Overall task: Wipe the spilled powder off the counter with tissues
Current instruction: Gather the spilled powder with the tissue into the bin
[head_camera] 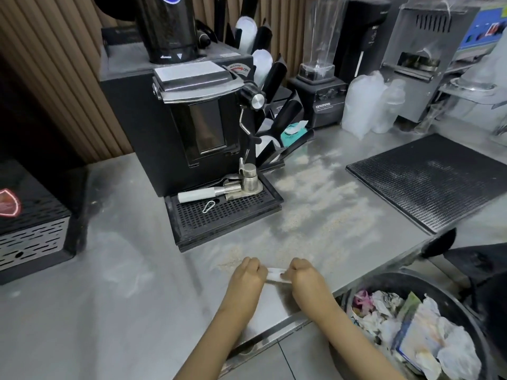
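Beige spilled powder (315,204) lies scattered over the steel counter (123,270), from the grinder's tray toward the black mat, with a small patch near my hands. My left hand (248,272) and my right hand (303,271) sit side by side near the counter's front edge. Both have curled fingers and hold a small white tissue (275,275) stretched between them, just above or on the counter. A teal tissue pack (292,133) stands at the back beside the cup holders.
A black coffee grinder (186,119) with drip tray (225,212) stands behind my hands. A black rubber mat (430,179) lies right. A bin (411,325) full of crumpled paper sits below the counter's edge at right. A black box (30,215) is at left.
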The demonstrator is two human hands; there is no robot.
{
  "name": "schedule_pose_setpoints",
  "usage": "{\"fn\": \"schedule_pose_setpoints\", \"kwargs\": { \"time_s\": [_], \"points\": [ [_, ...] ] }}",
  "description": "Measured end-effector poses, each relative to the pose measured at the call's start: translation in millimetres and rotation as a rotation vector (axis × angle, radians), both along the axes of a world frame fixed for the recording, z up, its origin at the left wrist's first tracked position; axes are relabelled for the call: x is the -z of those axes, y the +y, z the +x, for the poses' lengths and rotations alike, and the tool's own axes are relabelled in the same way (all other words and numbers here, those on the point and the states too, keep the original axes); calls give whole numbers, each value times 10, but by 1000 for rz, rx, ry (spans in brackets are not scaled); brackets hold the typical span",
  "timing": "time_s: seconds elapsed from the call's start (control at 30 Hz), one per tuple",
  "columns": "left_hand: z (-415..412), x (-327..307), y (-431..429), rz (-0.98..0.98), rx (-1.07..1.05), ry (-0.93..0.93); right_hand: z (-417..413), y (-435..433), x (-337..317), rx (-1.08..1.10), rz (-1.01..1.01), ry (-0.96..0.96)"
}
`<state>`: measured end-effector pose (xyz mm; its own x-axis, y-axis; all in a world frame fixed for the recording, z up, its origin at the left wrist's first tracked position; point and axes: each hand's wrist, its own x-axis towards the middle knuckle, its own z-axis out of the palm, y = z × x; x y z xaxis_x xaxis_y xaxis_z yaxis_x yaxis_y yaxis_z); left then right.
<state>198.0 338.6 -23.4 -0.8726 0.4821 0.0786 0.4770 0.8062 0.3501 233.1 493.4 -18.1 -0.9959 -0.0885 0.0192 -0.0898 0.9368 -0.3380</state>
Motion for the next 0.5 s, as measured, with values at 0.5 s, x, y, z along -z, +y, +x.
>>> {"fn": "schedule_pose_setpoints", "kwargs": {
  "time_s": [0.5],
  "points": [
    [99, -41, -262, 208, 4, 76, -47, -385, -114, 79, 65, -79]
  ]
}}
